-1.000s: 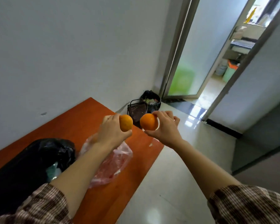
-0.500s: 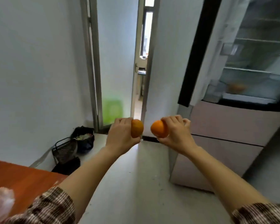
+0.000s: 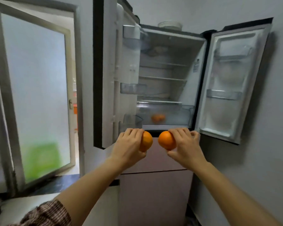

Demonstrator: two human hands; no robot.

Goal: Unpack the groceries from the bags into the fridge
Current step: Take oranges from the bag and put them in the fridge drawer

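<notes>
My left hand [image 3: 130,145] grips an orange [image 3: 146,141] and my right hand [image 3: 185,145] grips a second orange [image 3: 166,140]. Both are held side by side, a small gap apart, in front of the fridge [image 3: 167,51], just below its open upper compartment. Both upper fridge doors stand wide open, the left door [image 3: 111,79] and the right door [image 3: 232,82]. Inside, the glass shelves look bare. An orange fruit [image 3: 158,118] shows blurred through the clear bottom drawer [image 3: 178,117]. The bags are out of view.
Closed pinkish lower drawers [image 3: 155,190] fill the fridge below my hands. A frosted glass room door [image 3: 38,98] stands ajar on the left, beside the left fridge door. A white dish stack [image 3: 170,24] sits on top of the fridge. A grey wall [image 3: 271,160] is at right.
My view has swung right from the orange table and its bags to the open fridge. Both hands kept their oranges and now sit directly before the fridge opening.
</notes>
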